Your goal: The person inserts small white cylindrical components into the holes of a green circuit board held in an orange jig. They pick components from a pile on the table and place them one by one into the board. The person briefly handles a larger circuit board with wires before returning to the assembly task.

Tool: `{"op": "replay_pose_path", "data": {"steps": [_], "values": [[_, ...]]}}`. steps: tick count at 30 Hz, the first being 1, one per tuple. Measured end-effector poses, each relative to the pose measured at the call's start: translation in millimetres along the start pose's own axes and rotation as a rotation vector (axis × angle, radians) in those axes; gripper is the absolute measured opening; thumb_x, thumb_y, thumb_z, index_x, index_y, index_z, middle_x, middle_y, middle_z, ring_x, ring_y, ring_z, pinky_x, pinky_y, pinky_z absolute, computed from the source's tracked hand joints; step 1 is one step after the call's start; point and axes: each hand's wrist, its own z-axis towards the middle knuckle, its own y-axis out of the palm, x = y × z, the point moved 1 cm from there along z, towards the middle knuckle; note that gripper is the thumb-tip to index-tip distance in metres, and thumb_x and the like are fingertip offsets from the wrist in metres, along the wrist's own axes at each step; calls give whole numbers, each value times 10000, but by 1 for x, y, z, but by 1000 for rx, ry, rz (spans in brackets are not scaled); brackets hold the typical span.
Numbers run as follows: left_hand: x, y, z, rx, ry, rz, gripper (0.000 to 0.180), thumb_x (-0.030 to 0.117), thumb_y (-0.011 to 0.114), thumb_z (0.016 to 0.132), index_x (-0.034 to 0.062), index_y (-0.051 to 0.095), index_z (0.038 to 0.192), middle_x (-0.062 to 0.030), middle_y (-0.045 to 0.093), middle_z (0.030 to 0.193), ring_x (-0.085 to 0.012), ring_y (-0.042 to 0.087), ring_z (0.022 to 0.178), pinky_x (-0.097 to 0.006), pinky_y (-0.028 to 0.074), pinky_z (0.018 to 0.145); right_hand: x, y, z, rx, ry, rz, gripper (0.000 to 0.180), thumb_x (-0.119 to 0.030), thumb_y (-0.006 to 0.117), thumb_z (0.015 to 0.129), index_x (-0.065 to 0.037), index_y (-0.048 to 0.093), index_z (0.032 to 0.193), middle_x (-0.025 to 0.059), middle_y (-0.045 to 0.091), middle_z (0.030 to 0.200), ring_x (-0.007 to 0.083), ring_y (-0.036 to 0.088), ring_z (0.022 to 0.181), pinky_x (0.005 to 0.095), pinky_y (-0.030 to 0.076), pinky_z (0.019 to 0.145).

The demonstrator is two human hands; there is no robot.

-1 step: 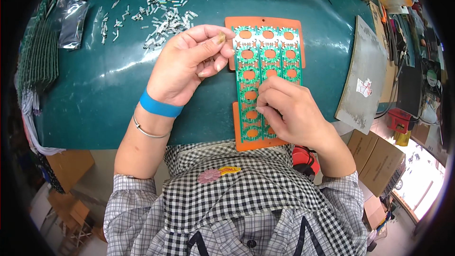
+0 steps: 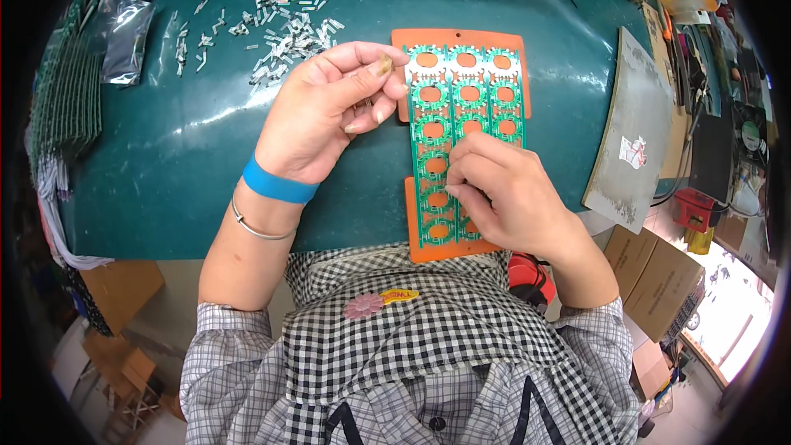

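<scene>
A green circuit board panel (image 2: pixel 451 147) with rows of ring-shaped boards lies on an orange fixture plate (image 2: pixel 512 49) on the table. Over the panel's lower middle, my right hand (image 2: pixel 509 194) is closed in a pinch, its fingertips close to the rings; whatever they pinch is too small to make out. Beside the panel's upper left edge, my left hand (image 2: pixel 338 97) holds thumb and forefinger pressed together. Any small part between those fingers cannot be made out. Part of the panel is hidden under my right hand.
Small white and silver parts (image 2: pixel 292 29) lie scattered on the green table (image 2: pixel 206 189) at the back left. Stacked green boards (image 2: pixel 70 115) and a silvery bag (image 2: pixel 128 41) stand at the far left. A grey metal plate (image 2: pixel 614 140) lies at right, near cardboard boxes (image 2: pixel 659 284).
</scene>
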Motion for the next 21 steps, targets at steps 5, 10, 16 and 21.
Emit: {"op": "replay_pose_path", "data": {"steps": [5, 10, 16, 21], "values": [[1, 0, 1, -23, 26, -21, 210, 113, 542, 967, 1, 583, 1140, -60, 639, 850, -51, 477, 590, -150, 325, 457, 0, 2, -1, 9, -36, -54, 144, 18, 650, 725, -9, 562, 835, 98, 516, 845, 289, 580, 743, 383, 487, 622], [0, 6, 0, 20, 14, -27, 168, 108, 554, 960, 12, 580, 1097, -89, 667, 900, -61, 502, 604, -150, 328, 458, -7, 8, 0, -47, -126, -260, 159, -29, 652, 721, -8, 581, 862, 91, 527, 857, 265, 586, 786, 366, 503, 631], [-8, 5, 0, 28, 24, -14, 120, 89, 598, 931, 14, 573, 1021, -89, 644, 893, -69, 492, 617, -157, 343, 486, -6, -5, 4, -44, -96, -117, 198, -58, 708, 704, -27, 590, 860, 72, 536, 840, 257, 592, 776, 356, 503, 605], [-6, 5, -2, -72, -45, -145, 119, 77, 622, 911, 7, 573, 993, -69, 619, 882, -68, 484, 638, -159, 349, 499, -7, -16, 28, 329, -97, -91, 205, -18, 734, 684, -42, 608, 844, 66, 584, 870, 245, 626, 714, 340, 512, 587]]}}
